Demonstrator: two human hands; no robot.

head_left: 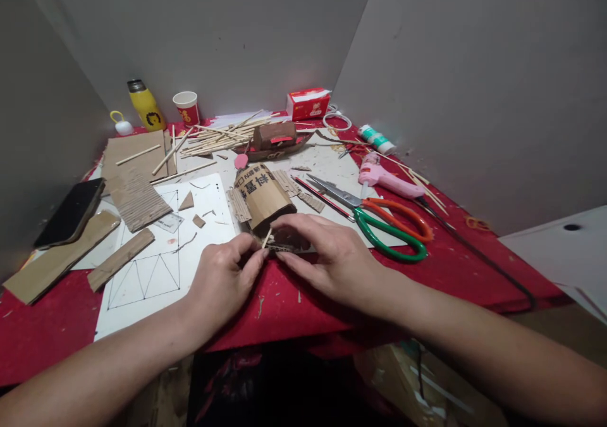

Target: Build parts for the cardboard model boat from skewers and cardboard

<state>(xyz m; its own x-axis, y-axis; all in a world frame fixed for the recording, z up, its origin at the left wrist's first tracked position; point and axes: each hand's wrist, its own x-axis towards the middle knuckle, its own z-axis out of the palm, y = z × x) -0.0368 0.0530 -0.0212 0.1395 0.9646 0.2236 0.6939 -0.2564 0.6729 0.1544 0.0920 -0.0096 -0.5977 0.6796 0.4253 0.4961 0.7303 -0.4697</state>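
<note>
Both hands meet just below the centre of the frame, right at the near edge of the red desk [57, 332]. The left hand [222, 281] has its fingers [253, 256] pinched narrow on a short thin wooden stick [267, 238], thumb against forefinger, and the stick rises out of that pinch, tilted up and a touch to the right, its upper end resting against the mouth of the cardboard model [262, 198]. The right hand [332, 256] comes in from the lower right, palm down and fingers spread fairly flat, pressing on the dark base piece under the model's near end; whether it grips anything beneath the palm cannot be told. The model itself is a curved brown roof with printed characters, its long axis running from the hands up and slightly left toward the middle of the frame, with ribbed cardboard flaps on either side. So the stick lies between the two sets of fingertips, touching the left ones and just beside the right ones, and the left hand is the nearer. Right of the model lie scissors [379, 221] with one green and one orange handle, and beyond them a pink glue gun [386, 180]. To the left, a white sheet [156, 275] with drawn triangles; upper centre, a heap of bamboo sticks [218, 137] beside a small cardboard boat [277, 141].
</note>
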